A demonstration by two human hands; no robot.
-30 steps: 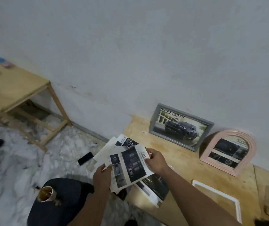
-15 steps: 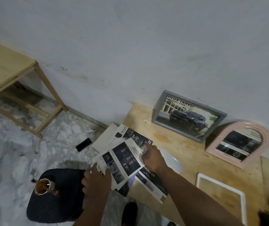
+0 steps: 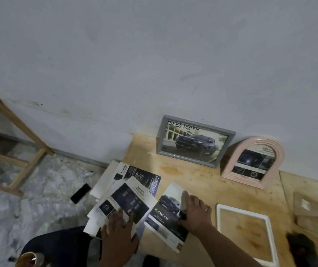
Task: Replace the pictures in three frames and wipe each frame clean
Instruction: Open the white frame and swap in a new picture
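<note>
Two bare forearms come up from the near edge, no sleeves on either as far as the picture reaches, no watch, no bracelet, no ring that I can make out. The left hand (image 3: 118,226) is bare, no glove; its nails are too blurred to judge. The right hand (image 3: 194,212) is bare as well, wrist uncovered. Down at the near left, dark clothing (image 3: 58,245), navy or black, covers what looks like the person's lap or knee, plain cloth with no pattern or print showing. At the very near edge sits a dark rounded shape (image 3: 150,261), perhaps a shoe, too cut off to tell.
</note>
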